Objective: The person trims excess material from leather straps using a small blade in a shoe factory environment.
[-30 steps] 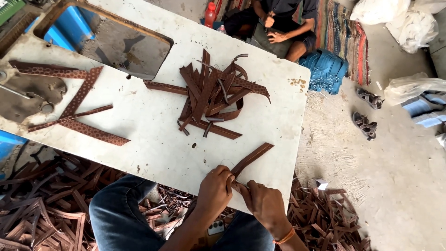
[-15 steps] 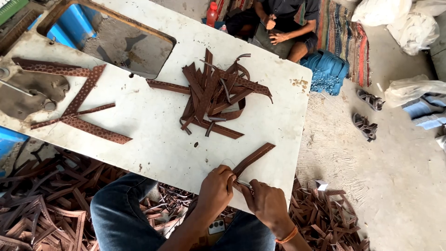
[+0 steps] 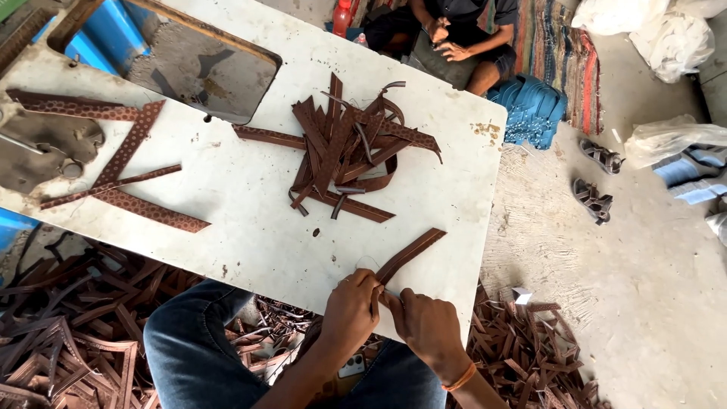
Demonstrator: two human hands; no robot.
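At the white bench (image 3: pixel 250 227) edge, I see the left hand (image 3: pixel 350 314) and right hand (image 3: pixel 428 326), each grip clamped on one brown leather strap (image 3: pixel 409 256).

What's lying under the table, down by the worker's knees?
Heaps of brown strap offcuts cover the floor beneath the white table, beside the person's jeans. The tabletop hides whatever lies further under it, and the legs cover some of the scraps.
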